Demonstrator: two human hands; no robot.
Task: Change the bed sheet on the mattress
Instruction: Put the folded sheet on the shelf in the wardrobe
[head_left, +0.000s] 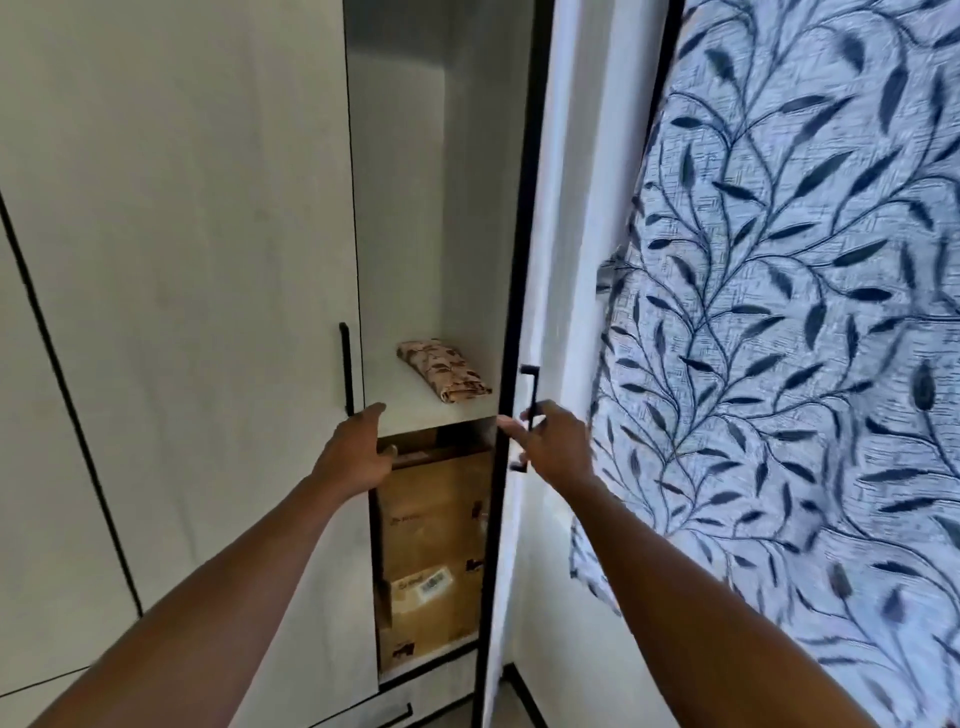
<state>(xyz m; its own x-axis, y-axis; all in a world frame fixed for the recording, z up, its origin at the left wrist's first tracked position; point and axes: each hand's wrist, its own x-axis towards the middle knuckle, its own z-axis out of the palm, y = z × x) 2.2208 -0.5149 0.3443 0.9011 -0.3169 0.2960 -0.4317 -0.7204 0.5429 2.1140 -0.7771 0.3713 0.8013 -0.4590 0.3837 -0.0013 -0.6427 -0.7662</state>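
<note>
White wardrobe (182, 260) panels fill the corner beside a leaf-patterned curtain (779, 364). One door (566, 208) stands swung out, exposing the folded floral sheet (444, 371) on a shelf (410, 408) above cardboard boxes (431, 519). The right hand (556, 447) rests loose-fingered at the door handle (529, 389), probably holding the door clear. The left hand (358, 452), relaxed and empty, reaches toward the shelf, apart from the sheet.
</note>
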